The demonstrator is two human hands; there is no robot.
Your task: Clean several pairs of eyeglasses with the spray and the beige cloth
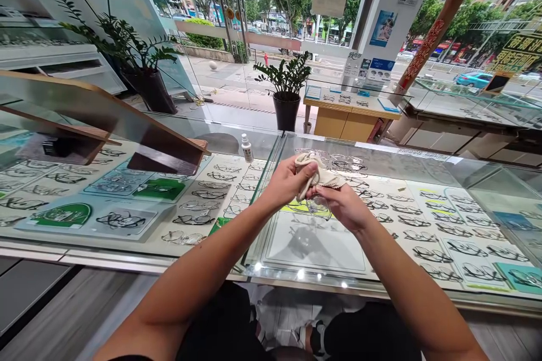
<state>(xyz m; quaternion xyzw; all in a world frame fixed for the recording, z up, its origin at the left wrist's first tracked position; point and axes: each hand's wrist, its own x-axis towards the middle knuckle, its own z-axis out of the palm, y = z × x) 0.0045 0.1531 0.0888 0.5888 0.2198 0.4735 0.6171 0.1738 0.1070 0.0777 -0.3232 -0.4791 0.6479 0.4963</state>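
Both my hands are raised over a glass display counter (381, 271). My left hand (285, 183) is closed on a beige cleaning cloth (317, 172), pinching it between thumb and fingers. My right hand (345, 206) is closed on a pair of clear-lensed glasses (318, 205), which hang just below the cloth. Part of the glasses is wrapped in the cloth and hidden. The cloth touches the lens.
Under the glass lie several rows of spectacle frames (427, 234) on trays. A small white bottle (247, 148) stands on the counter behind my left hand. A tilted wooden mirror stand (127, 124) is at the left. Potted plants (287, 90) stand by the window.
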